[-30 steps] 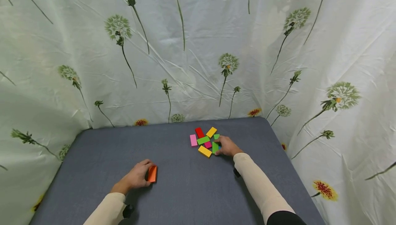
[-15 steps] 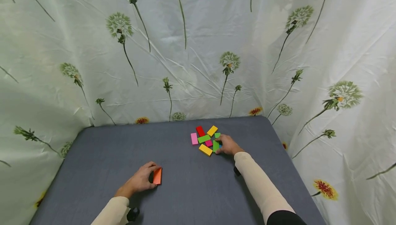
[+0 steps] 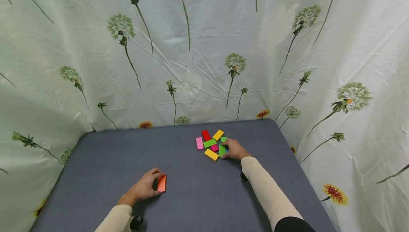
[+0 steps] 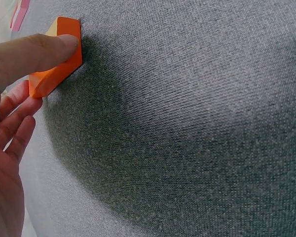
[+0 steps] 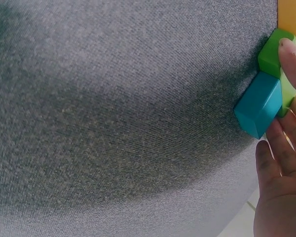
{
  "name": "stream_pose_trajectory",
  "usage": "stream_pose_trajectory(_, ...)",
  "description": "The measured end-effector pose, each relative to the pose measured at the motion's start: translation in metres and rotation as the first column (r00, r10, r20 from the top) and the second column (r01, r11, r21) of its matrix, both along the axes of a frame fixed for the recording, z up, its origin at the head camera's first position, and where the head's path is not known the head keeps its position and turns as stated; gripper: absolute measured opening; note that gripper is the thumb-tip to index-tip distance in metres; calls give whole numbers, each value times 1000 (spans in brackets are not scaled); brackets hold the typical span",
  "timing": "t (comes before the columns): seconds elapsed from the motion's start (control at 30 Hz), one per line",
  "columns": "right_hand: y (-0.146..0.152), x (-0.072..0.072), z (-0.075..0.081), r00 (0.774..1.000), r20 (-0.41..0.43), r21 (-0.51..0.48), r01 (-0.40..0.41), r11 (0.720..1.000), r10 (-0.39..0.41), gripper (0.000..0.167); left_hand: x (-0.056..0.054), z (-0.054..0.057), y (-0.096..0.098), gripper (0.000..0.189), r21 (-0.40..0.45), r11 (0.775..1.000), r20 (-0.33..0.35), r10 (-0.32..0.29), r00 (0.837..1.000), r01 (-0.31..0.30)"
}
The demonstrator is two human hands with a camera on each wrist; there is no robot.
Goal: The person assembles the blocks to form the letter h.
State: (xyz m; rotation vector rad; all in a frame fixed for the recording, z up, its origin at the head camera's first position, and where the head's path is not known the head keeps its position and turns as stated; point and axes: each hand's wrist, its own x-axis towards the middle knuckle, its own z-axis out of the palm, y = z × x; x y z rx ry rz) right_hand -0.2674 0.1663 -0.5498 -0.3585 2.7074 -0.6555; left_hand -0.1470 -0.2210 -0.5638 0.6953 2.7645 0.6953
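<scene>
Near the front middle of the table, in the head view, my left hand holds an orange block. In the left wrist view its thumb lies across one end and a finger touches the other, with the block close over the cloth. My right hand is at the right side of a cluster of coloured blocks, pinching a green block between thumb and fingers. A blue block leans against that green one in the right wrist view. Behind it sits a small green piece, partly covered by the fingers.
The cluster also has a pink block, a red block, a magenta block, another green block and two yellow blocks, one in front. A dark grey table ends at a flowered curtain.
My left hand has shifted slightly to the right and toward the front edge with the orange block. My right hand has stayed at the green block.
</scene>
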Motion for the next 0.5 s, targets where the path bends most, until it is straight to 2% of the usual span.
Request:
stream_pose_trajectory(0.17, 0, -1, 0, 1000, 0, -11, -5, 1000, 5, 56, 0, -2, -1, 59, 5, 1000, -15, 0, 1000, 0)
stream_pose_trajectory(0.5, 1, -2, -1, 1000, -7, -4, -7, 1000, 7, 56, 0, 0, -2, 62, 8, 1000, 18, 17, 1000, -17)
